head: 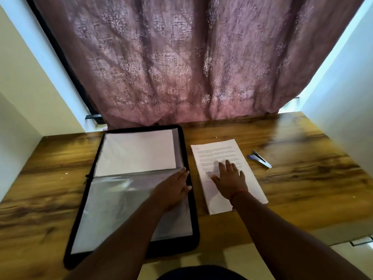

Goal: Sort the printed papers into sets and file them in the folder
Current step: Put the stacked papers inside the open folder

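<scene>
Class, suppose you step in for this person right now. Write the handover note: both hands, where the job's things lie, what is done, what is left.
Left hand: flat on the open folder, at its right edge.
Right hand: flat on the printed papers, just right of the folder.
Stapler: on the table, right of the papers.
Done: one white sheet sits in the folder's far half.
Left: sort the stack and file it.

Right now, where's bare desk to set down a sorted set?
Free: wooden desk left of the black zip folder; right end past the blue-and-silver stapler; the far strip between printed paper stack and pink curtain. Crowded: the centre, where left hand rests on the folder and right hand on the stack.
</scene>
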The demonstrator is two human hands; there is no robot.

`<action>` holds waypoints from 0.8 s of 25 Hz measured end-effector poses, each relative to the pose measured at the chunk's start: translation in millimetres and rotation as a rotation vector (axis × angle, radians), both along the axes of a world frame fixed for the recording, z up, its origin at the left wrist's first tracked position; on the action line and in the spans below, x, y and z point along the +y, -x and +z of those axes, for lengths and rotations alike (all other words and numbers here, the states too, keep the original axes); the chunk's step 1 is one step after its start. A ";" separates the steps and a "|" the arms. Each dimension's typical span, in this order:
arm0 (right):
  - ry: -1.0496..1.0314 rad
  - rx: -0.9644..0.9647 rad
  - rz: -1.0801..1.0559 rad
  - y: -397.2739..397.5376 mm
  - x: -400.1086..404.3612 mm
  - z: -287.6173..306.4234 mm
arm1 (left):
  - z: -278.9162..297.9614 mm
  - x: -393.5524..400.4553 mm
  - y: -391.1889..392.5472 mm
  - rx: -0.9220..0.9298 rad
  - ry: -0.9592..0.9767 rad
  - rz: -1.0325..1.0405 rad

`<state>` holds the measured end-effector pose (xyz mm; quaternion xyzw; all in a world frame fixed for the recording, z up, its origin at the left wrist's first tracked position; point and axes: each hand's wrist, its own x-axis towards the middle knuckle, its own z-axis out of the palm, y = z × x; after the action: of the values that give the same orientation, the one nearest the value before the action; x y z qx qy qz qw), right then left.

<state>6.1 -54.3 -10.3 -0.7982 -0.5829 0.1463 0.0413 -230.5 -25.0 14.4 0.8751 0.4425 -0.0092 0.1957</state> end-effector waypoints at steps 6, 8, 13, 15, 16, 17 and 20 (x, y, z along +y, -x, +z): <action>0.023 0.102 -0.163 -86.9 -18.4 -10.3 | -14.5 -10.8 -100.6 -0.176 0.090 0.469; -0.021 0.106 -0.086 -95.4 -19.6 -12.8 | -17.4 -10.3 -118.5 -0.211 0.115 0.627; -0.104 0.251 -0.017 -110.6 -18.3 -12.5 | -13.6 -25.0 -144.4 -0.443 0.334 0.841; -0.121 0.336 -0.039 -116.9 -17.1 -14.4 | -8.9 -31.2 -147.4 -0.509 0.338 0.857; -0.119 0.393 -0.060 -120.1 -16.8 -16.7 | -4.7 -34.3 -147.9 -0.534 0.329 0.861; -0.123 0.455 -0.077 -122.0 -15.9 -18.1 | -1.2 -36.0 -146.9 -0.557 0.311 0.877; -0.233 0.643 -0.133 -123.9 -14.9 -17.4 | 5.9 -37.6 -139.3 -0.668 0.193 0.986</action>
<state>130.0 -69.2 -27.8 -0.7374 -0.4997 0.3198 0.3230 -91.2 -62.6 20.3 0.5005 0.7077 0.3180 0.3841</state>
